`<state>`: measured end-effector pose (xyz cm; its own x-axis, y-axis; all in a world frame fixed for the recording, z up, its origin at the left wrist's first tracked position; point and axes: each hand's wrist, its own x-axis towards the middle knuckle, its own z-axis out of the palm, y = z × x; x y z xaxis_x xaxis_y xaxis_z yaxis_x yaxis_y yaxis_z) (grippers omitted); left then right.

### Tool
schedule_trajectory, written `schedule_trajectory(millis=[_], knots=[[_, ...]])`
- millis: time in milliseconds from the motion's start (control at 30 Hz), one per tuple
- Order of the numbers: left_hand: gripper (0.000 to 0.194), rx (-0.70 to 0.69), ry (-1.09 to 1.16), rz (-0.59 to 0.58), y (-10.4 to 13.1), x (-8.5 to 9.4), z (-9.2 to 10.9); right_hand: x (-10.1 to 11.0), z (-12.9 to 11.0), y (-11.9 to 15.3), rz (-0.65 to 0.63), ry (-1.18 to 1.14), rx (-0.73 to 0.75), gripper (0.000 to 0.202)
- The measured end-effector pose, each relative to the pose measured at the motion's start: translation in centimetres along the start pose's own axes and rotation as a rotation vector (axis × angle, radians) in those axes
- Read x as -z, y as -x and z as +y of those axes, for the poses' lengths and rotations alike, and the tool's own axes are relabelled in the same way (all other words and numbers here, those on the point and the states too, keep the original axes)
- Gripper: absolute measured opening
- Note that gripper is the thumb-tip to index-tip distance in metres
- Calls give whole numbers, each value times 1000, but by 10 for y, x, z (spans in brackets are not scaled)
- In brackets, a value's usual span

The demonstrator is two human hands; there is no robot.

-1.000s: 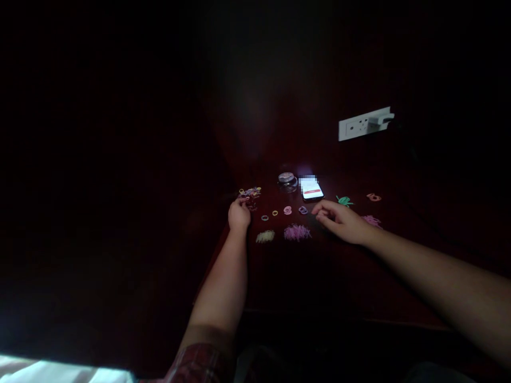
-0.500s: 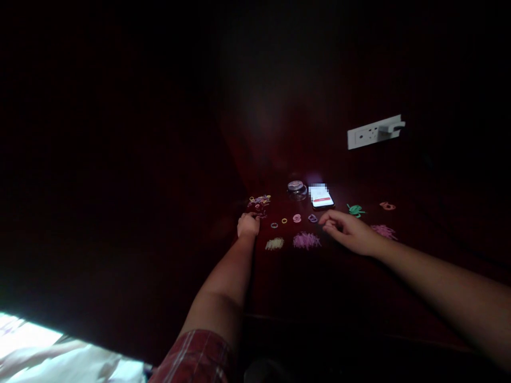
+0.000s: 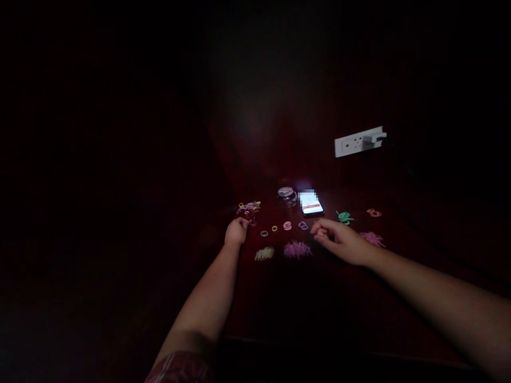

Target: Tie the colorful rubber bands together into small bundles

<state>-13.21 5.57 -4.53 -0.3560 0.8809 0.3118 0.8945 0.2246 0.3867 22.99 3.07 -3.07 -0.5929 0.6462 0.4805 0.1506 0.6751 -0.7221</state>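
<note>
Left hand [image 3: 236,232]: fingers bunched just beside the mixed pile of bands [image 3: 249,207]; cannot tell whether they pinch one.
Right hand [image 3: 339,242]: fingers loosely curled near the purple rings [image 3: 303,226]; cannot tell whether they hold anything.
Mixed pile of bands: on the table [image 3: 279,303], left of the lidded jar [image 3: 287,199].
Phone [image 3: 313,207]: screen lit, right of the jar.

v. dim pic, edges near-blk, phone screen [image 3: 312,206] brightest w/ pixelated patch, faint glow on wall [image 3: 259,119], small details soft
</note>
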Motion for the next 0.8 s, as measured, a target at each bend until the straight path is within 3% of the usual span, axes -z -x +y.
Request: schedule_trajectory(millis=[300,567,800], knots=[[11,-38,44,-79,-6,-1,2,5,-2,2,9,48,12,15],[14,-32,125,-22,-5,6,16,9,-6,4,5,94,13,15],[14,35,281,-71,-4,3,7,8,-11,2,-12,89,28,15]])
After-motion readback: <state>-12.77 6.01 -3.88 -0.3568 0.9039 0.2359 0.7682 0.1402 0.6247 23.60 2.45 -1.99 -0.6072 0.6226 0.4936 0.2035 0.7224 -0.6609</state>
